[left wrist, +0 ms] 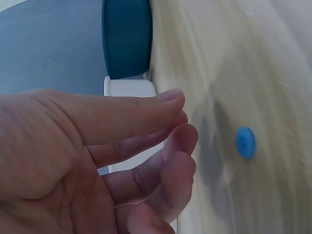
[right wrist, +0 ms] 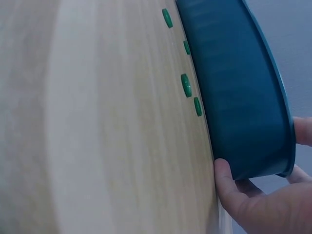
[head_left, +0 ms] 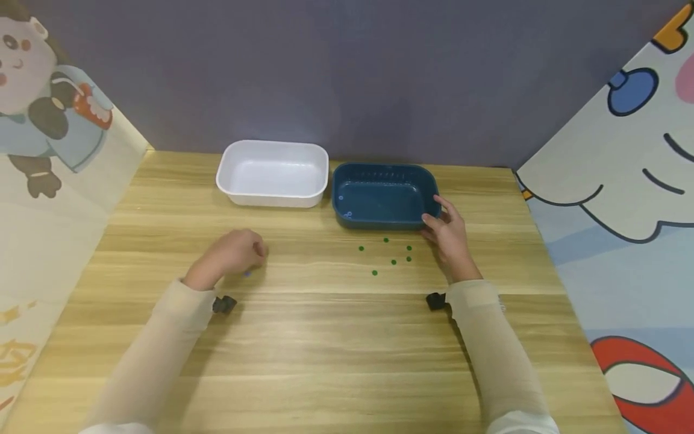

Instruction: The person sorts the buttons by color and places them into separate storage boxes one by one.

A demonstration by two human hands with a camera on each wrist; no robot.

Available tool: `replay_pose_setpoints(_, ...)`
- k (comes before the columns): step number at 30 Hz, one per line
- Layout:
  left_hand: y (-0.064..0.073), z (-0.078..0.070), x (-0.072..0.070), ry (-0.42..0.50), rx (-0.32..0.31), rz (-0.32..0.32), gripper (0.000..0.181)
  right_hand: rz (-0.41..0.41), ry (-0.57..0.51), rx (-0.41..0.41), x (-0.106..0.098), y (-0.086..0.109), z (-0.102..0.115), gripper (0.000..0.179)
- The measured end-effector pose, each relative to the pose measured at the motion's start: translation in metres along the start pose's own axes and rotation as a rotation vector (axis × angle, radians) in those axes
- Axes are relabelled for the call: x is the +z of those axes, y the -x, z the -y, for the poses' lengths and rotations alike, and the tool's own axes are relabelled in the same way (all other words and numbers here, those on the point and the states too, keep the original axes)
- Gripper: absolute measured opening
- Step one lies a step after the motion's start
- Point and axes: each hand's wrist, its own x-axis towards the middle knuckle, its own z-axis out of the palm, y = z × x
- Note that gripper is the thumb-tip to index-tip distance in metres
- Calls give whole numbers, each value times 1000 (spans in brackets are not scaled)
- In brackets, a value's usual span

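A person's right hand point(head_left: 449, 238) grips a dark teal bin point(head_left: 379, 225) at its near right corner, fingers on its rim and wall, on a wood-grain surface point(head_left: 325, 349). The left hand point(head_left: 238, 250) hovers to the bin's near left, fingers bent toward the thumb; whether they pinch anything cannot be told. Beneath that hand, well apart from the bin, lies one blue button point(left wrist: 245, 142). Six green buttons point(head_left: 375, 273) are scattered just in front of the bin, while small blue discs point(head_left: 341, 198) rest inside its left end. A white bin point(head_left: 279, 201) stands just left of it. Far left of the teal bin, orange marks point(head_left: 15, 355) on a cartoon-decorated panel point(head_left: 54, 241) are too unclear to read.
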Motion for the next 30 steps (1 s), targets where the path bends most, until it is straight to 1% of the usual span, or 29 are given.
replay_pose_setpoints(2,5,1,0,-7,-5,8,8,-3,0,-2,0,-1,0,66)
replay_pose_setpoints(4,9,1,0,-24,-26,15,8,0,-2,-5,0,-1,0,66)
replay_pose_setpoints(9,18,5,4,-117,-67,24,12,20,-11,16,0,-1,0,68)
replay_pose_setpoints(11,21,6,8,-147,-61,16,16,21,-15,29,-1,-1,0,69)
replay_pose_setpoints(15,24,6,13,-175,-64,-13,19,22,-19,41,-3,-2,1,69)
replay_pose_setpoints(20,23,5,15,-161,-77,-52,18,18,-11,32,-3,-2,1,68)
replay_pose_setpoints(22,23,5,16,-153,-79,-62,15,15,-11,23,-3,-1,0,68)
replay_pose_setpoints(25,24,7,16,-149,-84,-72,10,11,-10,12,-2,-1,-1,68)
replay_pose_setpoints(30,26,9,16,-150,-87,-80,8,8,-4,1,-1,0,0,68)
